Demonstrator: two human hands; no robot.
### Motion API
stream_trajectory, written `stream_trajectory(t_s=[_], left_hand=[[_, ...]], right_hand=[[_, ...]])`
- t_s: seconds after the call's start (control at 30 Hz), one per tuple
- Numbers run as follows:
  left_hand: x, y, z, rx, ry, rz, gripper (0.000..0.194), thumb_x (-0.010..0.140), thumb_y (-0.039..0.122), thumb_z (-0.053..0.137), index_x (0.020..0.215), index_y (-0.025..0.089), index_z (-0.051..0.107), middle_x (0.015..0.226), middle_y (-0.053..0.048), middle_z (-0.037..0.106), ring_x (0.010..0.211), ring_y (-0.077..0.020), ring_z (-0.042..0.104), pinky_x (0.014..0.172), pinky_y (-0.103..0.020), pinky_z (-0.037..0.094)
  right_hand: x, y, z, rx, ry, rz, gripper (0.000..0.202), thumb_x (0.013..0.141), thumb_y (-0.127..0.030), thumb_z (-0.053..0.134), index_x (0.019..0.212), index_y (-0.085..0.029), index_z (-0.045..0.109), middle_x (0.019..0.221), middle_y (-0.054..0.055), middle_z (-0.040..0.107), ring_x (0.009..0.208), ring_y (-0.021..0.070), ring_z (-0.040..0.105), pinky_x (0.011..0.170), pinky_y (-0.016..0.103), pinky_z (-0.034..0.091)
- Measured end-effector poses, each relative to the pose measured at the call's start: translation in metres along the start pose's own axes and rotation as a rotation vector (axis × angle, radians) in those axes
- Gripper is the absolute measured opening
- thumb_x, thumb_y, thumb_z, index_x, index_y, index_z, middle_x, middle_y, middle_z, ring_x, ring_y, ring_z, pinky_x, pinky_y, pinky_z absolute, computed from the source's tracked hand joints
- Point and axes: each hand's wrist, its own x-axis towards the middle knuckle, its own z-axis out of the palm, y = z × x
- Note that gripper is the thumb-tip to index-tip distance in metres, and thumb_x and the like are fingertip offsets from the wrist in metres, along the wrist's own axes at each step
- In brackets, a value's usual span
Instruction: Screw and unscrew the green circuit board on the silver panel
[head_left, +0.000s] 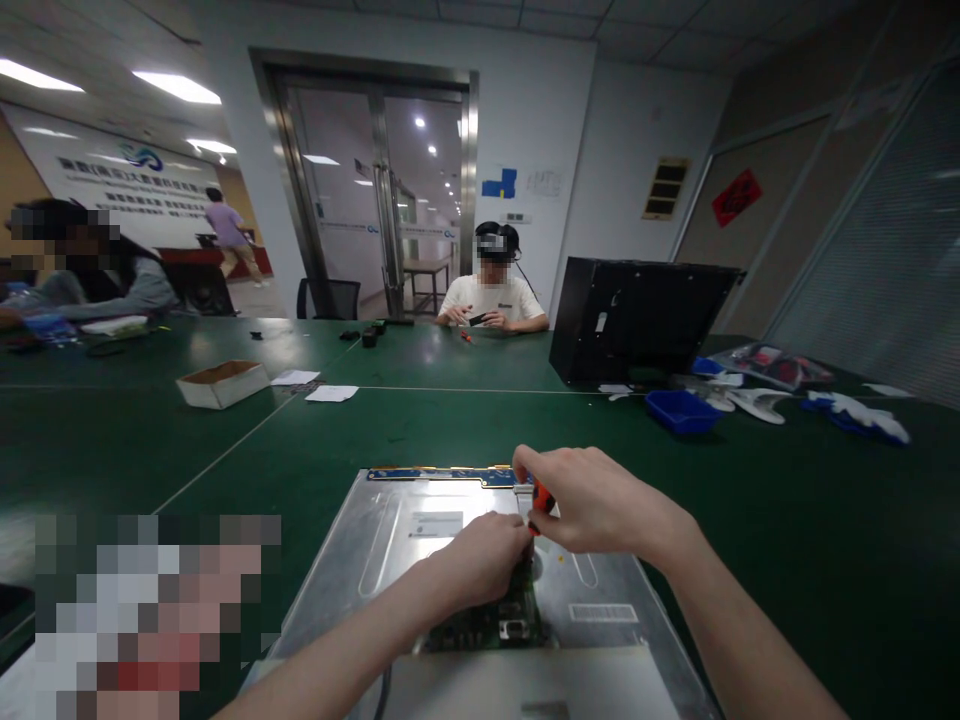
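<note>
A flat metal panel (pixel 615 585) lies on the green table before me, with a narrow blue circuit strip (pixel 439 476) along its far edge. My right hand (pixel 581 498) is closed around a red and black screwdriver handle (pixel 541 500), held above the panel right of its middle. Beside it, my left hand (pixel 491 555) has its fingers together near the tool's lower end; whatever they pinch is hidden. Under my left hand is a green circuit board (pixel 517 620), partly covered. A dark cable (pixel 385 690) runs at the panel's near side.
An open cardboard box (pixel 223 385) and white papers (pixel 332 394) lie at the left. A large black monitor-like case (pixel 645 320), a blue tray (pixel 681 411) and gloves (pixel 859 415) are at the right. One person (pixel 493 295) sits opposite; another person (pixel 112 270) is at far left.
</note>
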Motion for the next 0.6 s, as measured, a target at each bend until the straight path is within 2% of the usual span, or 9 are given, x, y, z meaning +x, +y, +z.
stream_trajectory(t_s=[0.1, 0.17, 0.23, 0.3, 0.37, 0.43, 0.5, 0.6], left_hand=[[-0.001, 0.0, -0.001, -0.021, -0.016, -0.005, 0.023, 0.07, 0.0, 0.056, 0.085, 0.015, 0.061, 0.093, -0.01, 0.068, 0.084, -0.0264, 0.065, 0.072, -0.032, 0.05], [-0.001, 0.001, -0.003, -0.019, -0.011, -0.015, 0.021, 0.071, 0.0, 0.055, 0.084, 0.015, 0.061, 0.092, -0.011, 0.067, 0.083, -0.027, 0.065, 0.071, -0.032, 0.05], [-0.002, 0.002, -0.005, 0.001, -0.001, -0.019, 0.017, 0.073, 0.002, 0.055, 0.082, 0.015, 0.06, 0.09, -0.011, 0.066, 0.083, -0.0269, 0.065, 0.069, -0.032, 0.049], [-0.002, 0.002, -0.005, -0.001, 0.014, -0.011, 0.013, 0.076, 0.005, 0.055, 0.083, 0.015, 0.06, 0.089, -0.01, 0.066, 0.082, -0.0259, 0.065, 0.068, -0.03, 0.048], [-0.002, 0.0, -0.004, -0.031, 0.024, -0.001, 0.012, 0.079, 0.008, 0.053, 0.084, 0.016, 0.06, 0.091, -0.009, 0.066, 0.082, -0.0245, 0.064, 0.068, -0.029, 0.047], [-0.002, -0.001, -0.003, -0.06, 0.029, 0.007, 0.012, 0.08, 0.009, 0.053, 0.085, 0.016, 0.06, 0.092, -0.008, 0.067, 0.083, -0.024, 0.064, 0.068, -0.029, 0.047], [-0.003, -0.002, -0.003, -0.071, 0.032, 0.006, 0.012, 0.079, 0.009, 0.053, 0.085, 0.017, 0.06, 0.092, -0.008, 0.066, 0.083, -0.0239, 0.064, 0.067, -0.029, 0.046], [-0.003, -0.002, -0.004, -0.074, 0.024, 0.003, 0.012, 0.077, 0.007, 0.053, 0.082, 0.017, 0.059, 0.09, -0.008, 0.066, 0.082, -0.0238, 0.063, 0.064, -0.028, 0.045]], right_hand=[[0.001, -0.003, 0.0, -0.043, 0.02, 0.064, 0.035, 0.08, -0.053, 0.061, 0.096, -0.022, 0.057, 0.077, 0.003, 0.069, 0.07, 0.0225, 0.065, 0.051, 0.028, 0.028], [0.004, -0.006, 0.0, -0.103, 0.027, 0.116, 0.039, 0.086, -0.059, 0.05, 0.091, -0.022, 0.06, 0.073, 0.005, 0.068, 0.068, 0.0238, 0.065, 0.051, 0.029, 0.028], [0.005, -0.008, 0.001, -0.134, 0.015, 0.133, 0.037, 0.09, -0.055, 0.045, 0.086, -0.022, 0.061, 0.071, 0.006, 0.068, 0.066, 0.0234, 0.065, 0.05, 0.029, 0.028], [0.004, -0.006, 0.002, -0.123, 0.014, 0.112, 0.026, 0.091, -0.045, 0.049, 0.087, -0.022, 0.06, 0.072, 0.004, 0.068, 0.065, 0.022, 0.065, 0.05, 0.028, 0.027], [0.002, -0.001, 0.002, -0.074, 0.02, 0.059, 0.015, 0.085, -0.036, 0.057, 0.091, -0.023, 0.058, 0.075, 0.002, 0.069, 0.067, 0.0205, 0.065, 0.051, 0.028, 0.027], [0.0, 0.004, 0.001, -0.029, 0.024, 0.017, 0.019, 0.079, -0.031, 0.062, 0.095, -0.023, 0.056, 0.078, 0.0, 0.069, 0.07, 0.0199, 0.065, 0.051, 0.027, 0.027], [-0.001, 0.005, 0.001, -0.026, 0.028, 0.026, 0.025, 0.077, -0.035, 0.065, 0.096, -0.023, 0.055, 0.079, 0.0, 0.069, 0.071, 0.0206, 0.065, 0.051, 0.027, 0.027], [0.002, 0.001, 0.0, -0.077, 0.032, 0.1, 0.031, 0.081, -0.051, 0.061, 0.092, -0.022, 0.058, 0.075, 0.002, 0.069, 0.069, 0.0224, 0.066, 0.05, 0.028, 0.026]])
